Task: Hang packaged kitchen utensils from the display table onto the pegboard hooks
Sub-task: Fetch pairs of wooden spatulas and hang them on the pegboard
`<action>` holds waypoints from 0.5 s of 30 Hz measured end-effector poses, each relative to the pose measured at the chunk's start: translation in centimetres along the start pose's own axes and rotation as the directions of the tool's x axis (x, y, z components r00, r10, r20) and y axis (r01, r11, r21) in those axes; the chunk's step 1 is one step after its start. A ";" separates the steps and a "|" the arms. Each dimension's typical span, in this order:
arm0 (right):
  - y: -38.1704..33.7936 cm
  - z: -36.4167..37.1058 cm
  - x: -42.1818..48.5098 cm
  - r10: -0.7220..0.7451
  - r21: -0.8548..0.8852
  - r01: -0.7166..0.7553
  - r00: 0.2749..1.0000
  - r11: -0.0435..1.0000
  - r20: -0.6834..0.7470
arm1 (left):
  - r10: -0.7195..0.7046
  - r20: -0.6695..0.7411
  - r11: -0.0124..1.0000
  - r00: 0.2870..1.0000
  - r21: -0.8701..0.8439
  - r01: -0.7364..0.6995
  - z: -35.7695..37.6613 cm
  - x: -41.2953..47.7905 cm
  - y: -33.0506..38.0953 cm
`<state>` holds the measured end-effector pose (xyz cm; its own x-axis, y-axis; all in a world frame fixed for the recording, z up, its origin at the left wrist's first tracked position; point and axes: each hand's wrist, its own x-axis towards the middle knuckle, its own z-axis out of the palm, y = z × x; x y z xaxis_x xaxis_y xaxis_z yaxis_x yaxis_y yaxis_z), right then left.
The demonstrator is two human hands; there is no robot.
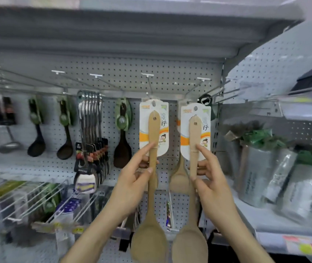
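Your head-worn wide-angle camera (the only view) looked straight ahead at the pegboard from near, with the shelf overhead crossing the top.

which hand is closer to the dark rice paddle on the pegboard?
Left. The left hand, gripping the left wooden spoon, is just below-right of the dark rice paddle; the right hand, gripping the right wooden spoon, is farther right.

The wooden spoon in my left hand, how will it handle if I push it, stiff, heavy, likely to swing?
Probably stiff: the wooden spoon runs straight from handle to bowl through the left hand. Likely bottom-heavy, since its broad bowl hangs lowest. Its thin card looks bendable, so a push may flex it before the spoon moves.
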<state>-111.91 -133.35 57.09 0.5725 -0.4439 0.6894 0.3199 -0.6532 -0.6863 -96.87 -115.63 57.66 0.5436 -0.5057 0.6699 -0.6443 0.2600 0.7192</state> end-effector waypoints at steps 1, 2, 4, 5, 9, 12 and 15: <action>0.0 0.1 0.3 -0.007 0.004 0.007 1.000 1.000 -0.002 | 0.008 -0.003 1.000 1.000 0.001 -0.008 -0.3 0.3 0.2; 0.0 0.3 0.6 -0.011 0.011 0.011 1.000 1.000 -0.005 | 0.015 -0.007 1.000 1.000 -0.001 -0.015 -0.7 0.6 0.4; 0.0 0.6 1.2 -0.008 0.019 0.008 1.000 1.000 -0.017 | 0.014 -0.023 1.000 1.000 -0.004 -0.014 -1.2 1.5 0.7; 0.0 0.6 1.5 -0.010 0.017 0.010 1.000 1.000 -0.023 | 0.011 -0.029 1.000 1.000 0.001 -0.011 -1.3 2.0 0.7; -0.2 0.8 2.3 -0.053 -0.008 0.052 0.997 0.999 -0.048 | -0.011 -0.032 0.999 0.999 0.038 0.012 -2.0 3.5 0.8; -0.1 0.8 2.7 -0.044 -0.020 0.043 0.997 0.999 -0.063 | -0.021 -0.028 0.999 0.999 0.039 0.022 -2.6 4.2 0.6; 0.0 0.8 2.9 -0.041 -0.036 0.038 0.996 0.999 -0.074 | -0.028 -0.023 0.999 0.999 0.035 0.029 -2.9 4.5 0.3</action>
<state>-109.65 -134.16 58.94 0.5016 -0.4609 0.7321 0.3145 -0.6912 -0.6507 -93.07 -115.47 61.46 0.5738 -0.4936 0.6535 -0.6467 0.2166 0.7314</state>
